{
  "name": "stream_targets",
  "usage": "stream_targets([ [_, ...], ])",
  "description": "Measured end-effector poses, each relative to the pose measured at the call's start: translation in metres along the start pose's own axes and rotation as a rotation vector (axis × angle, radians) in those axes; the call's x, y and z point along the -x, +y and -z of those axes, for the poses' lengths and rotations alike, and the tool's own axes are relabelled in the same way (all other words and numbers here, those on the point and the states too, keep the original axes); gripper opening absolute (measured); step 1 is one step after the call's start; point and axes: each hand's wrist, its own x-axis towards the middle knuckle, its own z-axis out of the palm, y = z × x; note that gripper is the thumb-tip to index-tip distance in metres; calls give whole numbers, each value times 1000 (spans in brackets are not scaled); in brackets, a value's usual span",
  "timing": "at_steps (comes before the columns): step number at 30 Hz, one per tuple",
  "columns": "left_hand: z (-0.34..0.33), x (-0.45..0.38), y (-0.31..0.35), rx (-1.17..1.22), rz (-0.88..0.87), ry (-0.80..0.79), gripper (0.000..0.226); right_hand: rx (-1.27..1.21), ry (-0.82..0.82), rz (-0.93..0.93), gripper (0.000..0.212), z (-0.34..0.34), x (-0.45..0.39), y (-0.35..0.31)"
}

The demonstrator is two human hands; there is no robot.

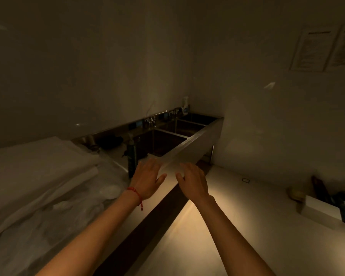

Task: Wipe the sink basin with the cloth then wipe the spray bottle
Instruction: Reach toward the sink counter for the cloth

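Note:
In dim light a steel sink unit with three basins runs along the wall; the nearest basin (161, 142) lies just beyond my hands. A dark spray bottle (131, 156) stands on the counter at that basin's near left corner. A pale cloth (152, 157) seems to lie on the rim beside it, partly behind my left hand. My left hand (148, 177), with a red string at the wrist, hovers with fingers spread and holds nothing. My right hand (192, 181) is beside it over the counter's front edge, also spread and empty.
A white spray bottle (185, 105) stands in the far corner behind the taps (151, 120). Plastic-covered white stacks (38, 172) fill the counter on the left. Boxes and clutter (327, 206) sit on the floor at right. Papers (315, 48) hang on the right wall.

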Motion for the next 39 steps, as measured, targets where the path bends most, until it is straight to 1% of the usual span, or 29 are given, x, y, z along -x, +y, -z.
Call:
stream_targets([
  [3,-15,-33,-15,25,-18,36,52,-27,-14,-14,46,-14,-33,9],
  [6,-32,-72,-38,1,5,-16,53,-47,-11,-22,46,-28,-73,16],
  [10,-53,-131,-65,-43,21,-44,55,-53,33,28,43,-47,-132,24],
  [13,-74,-167,-83,-61,24,-64,56,-103,46,20,41,-64,-170,31],
  [19,-106,-229,-115,-116,20,-134,56,-72,14,9,44,-98,-233,50],
  [23,-127,-257,-131,-159,51,-178,58,-60,-18,-3,47,-115,-265,63],
  [24,-131,-263,-135,-172,57,-183,61,-51,-27,2,48,-120,-273,66],
  [25,-134,-268,-137,-170,65,-184,70,-43,-34,6,48,-124,-280,69],
  [26,-137,-272,-139,-162,66,-186,86,-39,-37,10,47,-129,-288,72],
  [27,-141,-276,-142,-164,68,-190,96,-41,-36,15,47,-133,-295,74],
  [28,-146,-281,-145,-166,74,-185,97,-48,-35,23,46,-138,-303,77],
  [30,-157,-294,-152,-146,110,-175,90,-67,-40,45,45,-148,-319,83],
  [33,-173,-314,-162,-165,152,-202,62,-94,-59,71,44,-166,-345,95],
  [36,-190,-333,-173,-157,208,-196,59,-114,-96,95,44,-184,-371,109],
  [39,-205,-355,-184,-271,220,-219,60,-143,-146,123,44,-200,-404,124],
])
